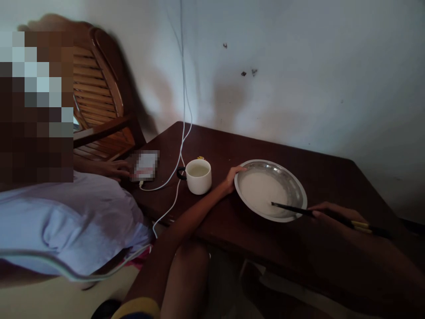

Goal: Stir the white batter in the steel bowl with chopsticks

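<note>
A round metal bowl (294,188) stands on the dark table, with a pale, milky mixture (260,188) in it. My left hand (233,178) grips the bowl's left rim, its fingers over the edge. From the right, my right hand (337,213) is closed around dark chopsticks (290,208) with gold-coloured bands near their rear ends. Their tips point left over the bowl, at the surface of the mixture; whether they dip into it I cannot tell. A white mug (199,182) with a black handle, holding a pale liquid, is left of my left hand.
White cables (182,110) hang down the wall and cross the table (206,137) left of the mug. One plugs into a blurred phone-like device (146,166), near another person's hand (114,169). That person sits at the left by a wooden chair (99,88).
</note>
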A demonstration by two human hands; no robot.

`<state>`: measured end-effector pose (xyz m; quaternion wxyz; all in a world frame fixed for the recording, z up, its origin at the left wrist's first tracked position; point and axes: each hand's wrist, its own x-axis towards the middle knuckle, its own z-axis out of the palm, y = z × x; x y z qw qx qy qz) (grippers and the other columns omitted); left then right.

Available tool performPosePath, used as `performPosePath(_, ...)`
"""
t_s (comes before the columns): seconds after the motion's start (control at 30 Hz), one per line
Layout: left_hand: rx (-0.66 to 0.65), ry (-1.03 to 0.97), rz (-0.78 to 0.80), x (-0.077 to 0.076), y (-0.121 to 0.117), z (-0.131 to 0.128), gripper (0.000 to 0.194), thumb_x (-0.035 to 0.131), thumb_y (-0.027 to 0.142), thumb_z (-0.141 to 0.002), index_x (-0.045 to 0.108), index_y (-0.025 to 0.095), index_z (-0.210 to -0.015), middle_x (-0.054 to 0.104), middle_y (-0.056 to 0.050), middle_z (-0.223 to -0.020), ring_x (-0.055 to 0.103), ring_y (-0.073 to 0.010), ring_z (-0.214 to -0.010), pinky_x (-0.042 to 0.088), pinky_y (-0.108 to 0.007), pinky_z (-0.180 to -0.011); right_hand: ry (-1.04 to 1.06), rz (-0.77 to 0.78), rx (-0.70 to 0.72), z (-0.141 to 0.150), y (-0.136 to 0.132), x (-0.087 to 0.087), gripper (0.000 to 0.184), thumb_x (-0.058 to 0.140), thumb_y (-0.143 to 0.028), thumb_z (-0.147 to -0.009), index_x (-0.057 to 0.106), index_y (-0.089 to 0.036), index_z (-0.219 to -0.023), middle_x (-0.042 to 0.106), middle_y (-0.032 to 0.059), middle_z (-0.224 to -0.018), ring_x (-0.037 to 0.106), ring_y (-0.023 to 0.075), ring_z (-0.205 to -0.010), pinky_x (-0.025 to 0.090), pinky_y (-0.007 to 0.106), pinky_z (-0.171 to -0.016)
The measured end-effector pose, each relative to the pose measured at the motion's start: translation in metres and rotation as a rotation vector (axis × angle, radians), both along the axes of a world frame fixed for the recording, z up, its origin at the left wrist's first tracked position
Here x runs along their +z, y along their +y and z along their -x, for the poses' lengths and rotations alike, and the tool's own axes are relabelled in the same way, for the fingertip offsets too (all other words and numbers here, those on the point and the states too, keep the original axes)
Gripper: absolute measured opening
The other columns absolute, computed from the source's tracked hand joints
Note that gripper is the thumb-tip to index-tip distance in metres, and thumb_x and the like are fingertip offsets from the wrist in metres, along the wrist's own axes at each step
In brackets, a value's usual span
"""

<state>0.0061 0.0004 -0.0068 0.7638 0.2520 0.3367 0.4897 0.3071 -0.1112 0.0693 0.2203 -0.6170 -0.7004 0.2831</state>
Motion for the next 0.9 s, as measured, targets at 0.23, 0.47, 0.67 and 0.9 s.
performPosePath(0.23,0.008,0.013,0.042,0.008,-0.003,0.0,0.024,0.058,0.017,-0.069,0.074,0.013,-0.087,0.072,-0.006,-0.066,0.061,-0.0192,-0.06,0.049,-0.032,-0.072,0.105,-0.001,0.124,0.054,0.036,-0.003,0.041,0.064,-0.062,-0.077,0.072,-0.023,-0.09,0.076,0.0065,-0.082,0.07,0.0247,-0.08,0.054,0.034,-0.068)
performPosePath(0.47,-0.015,0.004,0.003,0.008,-0.003,0.001,0.026,0.061,0.018,-0.069,0.075,0.012,-0.09,0.074,-0.007,-0.072,0.064,-0.0203,-0.064,0.05,-0.032,-0.074,0.069,-0.082,-0.011,0.024,0.059,0.001,0.042,0.063,-0.062,-0.074,0.068,-0.022,-0.083,0.073,0.006,-0.08,0.067,0.0245,-0.079,0.05,0.033,-0.066)
performPosePath(0.67,0.003,-0.001,-0.009,0.01,-0.003,0.001,0.029,0.062,0.017,-0.067,0.075,0.012,-0.093,0.075,-0.007,-0.074,0.064,-0.0193,-0.065,0.049,-0.031,-0.075,0.013,0.037,-0.047,0.0,0.001,0.012,0.047,0.064,-0.069,-0.072,0.069,-0.024,-0.085,0.073,0.0053,-0.077,0.066,0.0238,-0.072,0.049,0.032,-0.06)
performPosePath(0.9,0.001,0.019,0.014,0.008,-0.003,0.001,0.025,0.06,0.019,-0.069,0.075,0.014,-0.089,0.074,-0.006,-0.07,0.063,-0.02,-0.064,0.049,-0.031,-0.073,0.103,0.049,0.134,0.054,0.011,0.016,0.045,0.063,-0.067,-0.077,0.069,-0.023,-0.079,0.073,0.0047,-0.075,0.066,0.022,-0.072,0.052,0.031,-0.065)
